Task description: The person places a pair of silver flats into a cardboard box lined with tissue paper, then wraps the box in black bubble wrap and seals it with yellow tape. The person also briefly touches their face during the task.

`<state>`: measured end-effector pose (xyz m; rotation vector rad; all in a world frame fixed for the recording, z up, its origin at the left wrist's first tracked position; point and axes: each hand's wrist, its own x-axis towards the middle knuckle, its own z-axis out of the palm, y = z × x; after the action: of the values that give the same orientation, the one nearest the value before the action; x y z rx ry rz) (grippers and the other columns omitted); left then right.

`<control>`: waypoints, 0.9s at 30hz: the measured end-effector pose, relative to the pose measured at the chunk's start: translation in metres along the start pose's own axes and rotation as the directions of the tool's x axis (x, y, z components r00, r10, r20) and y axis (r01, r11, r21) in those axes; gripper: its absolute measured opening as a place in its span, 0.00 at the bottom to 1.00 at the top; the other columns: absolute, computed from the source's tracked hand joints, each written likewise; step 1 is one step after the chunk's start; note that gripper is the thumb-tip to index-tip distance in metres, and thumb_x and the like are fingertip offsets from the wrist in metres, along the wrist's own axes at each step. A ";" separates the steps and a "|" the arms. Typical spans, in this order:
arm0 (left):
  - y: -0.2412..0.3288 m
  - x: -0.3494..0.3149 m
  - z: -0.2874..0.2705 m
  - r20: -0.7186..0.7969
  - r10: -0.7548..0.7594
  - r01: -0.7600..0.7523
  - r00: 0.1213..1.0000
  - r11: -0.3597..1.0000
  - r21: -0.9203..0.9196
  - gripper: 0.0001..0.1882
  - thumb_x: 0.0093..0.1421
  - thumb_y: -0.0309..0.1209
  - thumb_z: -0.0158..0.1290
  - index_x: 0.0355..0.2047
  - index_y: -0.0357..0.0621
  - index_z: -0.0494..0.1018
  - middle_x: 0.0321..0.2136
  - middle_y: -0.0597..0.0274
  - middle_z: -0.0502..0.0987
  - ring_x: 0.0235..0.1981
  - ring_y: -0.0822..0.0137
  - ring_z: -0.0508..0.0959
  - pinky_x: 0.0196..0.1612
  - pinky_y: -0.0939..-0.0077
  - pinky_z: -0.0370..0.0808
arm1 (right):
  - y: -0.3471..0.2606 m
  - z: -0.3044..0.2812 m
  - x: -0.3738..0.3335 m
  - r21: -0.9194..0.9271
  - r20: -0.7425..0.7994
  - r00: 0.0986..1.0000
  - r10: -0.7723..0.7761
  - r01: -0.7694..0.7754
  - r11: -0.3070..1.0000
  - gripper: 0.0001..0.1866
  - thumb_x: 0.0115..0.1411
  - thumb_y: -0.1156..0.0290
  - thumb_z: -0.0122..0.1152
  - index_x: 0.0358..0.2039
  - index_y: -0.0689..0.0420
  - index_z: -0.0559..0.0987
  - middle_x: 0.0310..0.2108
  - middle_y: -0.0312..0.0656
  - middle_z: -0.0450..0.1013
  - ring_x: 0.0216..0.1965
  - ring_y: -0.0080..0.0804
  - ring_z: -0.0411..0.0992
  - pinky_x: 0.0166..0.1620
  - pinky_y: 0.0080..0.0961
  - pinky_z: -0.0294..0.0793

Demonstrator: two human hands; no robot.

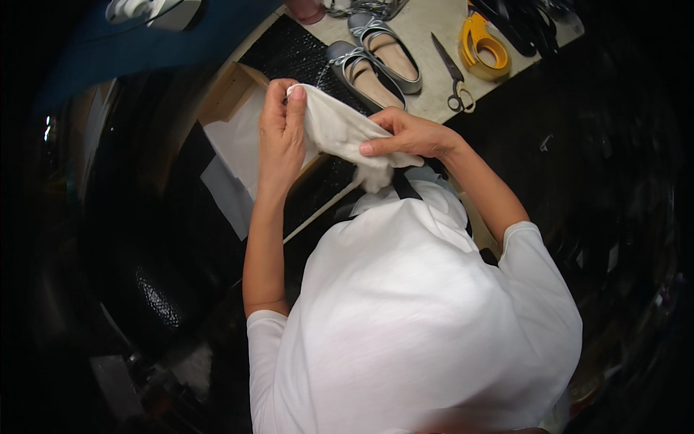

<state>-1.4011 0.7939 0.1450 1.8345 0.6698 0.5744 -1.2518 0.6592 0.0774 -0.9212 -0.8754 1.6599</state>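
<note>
A white cloth (334, 132) with faint grey smudges is stretched between my two hands above the table's front edge. My left hand (282, 126) pinches its upper left corner between thumb and fingers. Farther along, my right hand (416, 136) grips the other end, thumb on top, and a loose fold hangs below. Just beyond the cloth lies a pair of grey flat shoes with bows and straps; the nearer shoe (350, 59) is partly covered by the cloth and my right hand, and the other shoe (396, 58) sits beside it.
An open cardboard box (225, 95) with white paper (235, 137) stands left of my left hand. Scissors (454, 76) and a yellow tape dispenser (470, 36) lie at the back right. Black items (517, 25) sit at the far right corner, a pink object (306, 10) at the far edge.
</note>
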 end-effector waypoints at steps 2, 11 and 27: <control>-0.008 -0.001 -0.001 -0.064 0.000 0.002 0.998 1.000 0.030 0.14 0.68 0.39 0.43 0.34 0.39 0.67 0.24 0.69 0.67 0.27 0.80 0.63 0.30 0.82 0.64 | 0.008 0.002 -0.001 0.087 -0.016 1.000 -0.003 0.005 0.996 0.21 0.55 0.63 0.66 0.44 0.63 0.76 0.33 0.35 0.75 0.32 0.16 0.71 0.35 0.14 0.70; -0.034 -0.005 0.001 0.165 -0.370 0.401 0.914 0.766 -0.502 0.11 0.65 0.35 0.49 0.38 0.38 0.69 0.29 0.67 0.75 0.29 0.78 0.74 0.33 0.83 0.73 | 0.021 -0.004 -0.021 0.450 -0.172 0.985 -0.013 0.090 0.889 0.19 0.59 0.66 0.61 0.47 0.65 0.74 0.40 0.41 0.76 0.38 0.23 0.75 0.44 0.18 0.75; -0.044 -0.046 0.036 -0.037 -0.230 0.214 0.973 0.945 -0.246 0.23 0.67 0.47 0.40 0.47 0.40 0.72 0.45 0.59 0.75 0.49 0.68 0.72 0.53 0.70 0.65 | 0.028 0.000 -0.033 0.733 -0.243 0.958 -0.152 0.284 0.618 0.21 0.63 0.60 0.52 0.49 0.63 0.70 0.42 0.46 0.74 0.44 0.32 0.74 0.48 0.29 0.76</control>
<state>-1.4181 0.7514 0.0883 1.4963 0.8031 0.5419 -1.2562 0.6211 0.0583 -0.3110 -0.0955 1.4943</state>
